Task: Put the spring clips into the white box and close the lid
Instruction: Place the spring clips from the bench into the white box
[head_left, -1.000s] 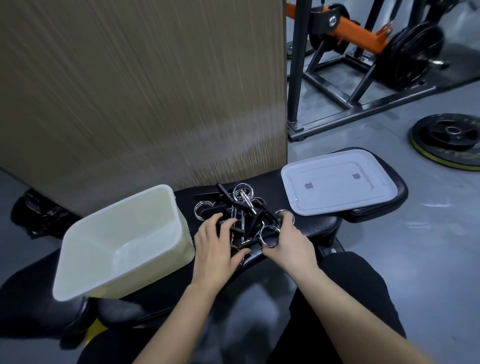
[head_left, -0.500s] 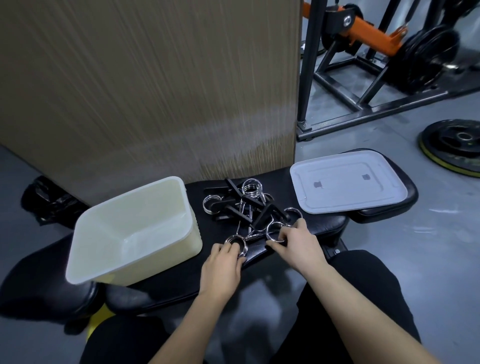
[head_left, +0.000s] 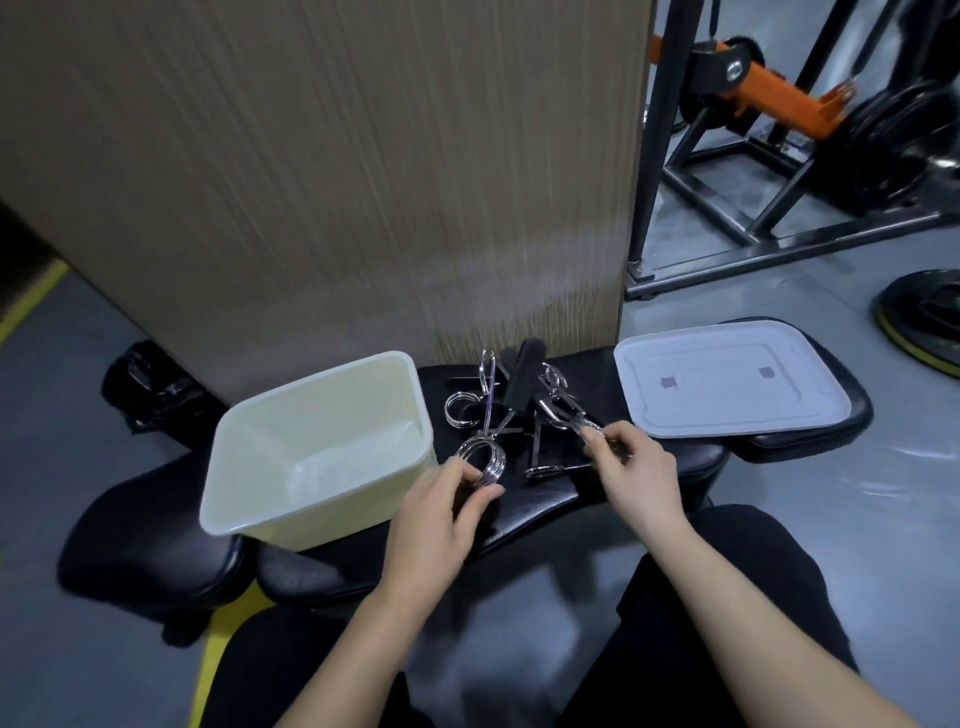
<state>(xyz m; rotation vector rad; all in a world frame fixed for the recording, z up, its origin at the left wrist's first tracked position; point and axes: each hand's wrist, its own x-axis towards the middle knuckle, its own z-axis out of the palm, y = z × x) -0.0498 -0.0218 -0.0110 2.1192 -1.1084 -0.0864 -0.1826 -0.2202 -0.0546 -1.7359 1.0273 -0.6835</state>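
On the black padded desk (head_left: 530, 499) in front of the person, a white box (head_left: 317, 452) sat open and empty at the left, tilted slightly, with its lid (head_left: 727, 384) lying flat and apart at the right end. Between box and lid lay a tangle of spring clips (head_left: 519, 400), chrome coils with black handles, some of them blurred. The left hand (head_left: 441, 514) was closed around the coil of one spring clip (head_left: 483, 460), just beside the box's near right corner. The right hand (head_left: 631, 467) pinched the metal end of another clip (head_left: 563, 410), whose far part reached back into the pile. Behind the desk stood a wood-grain panel (head_left: 322, 171), and a black and orange gym frame (head_left: 753, 104) rose at the far right.
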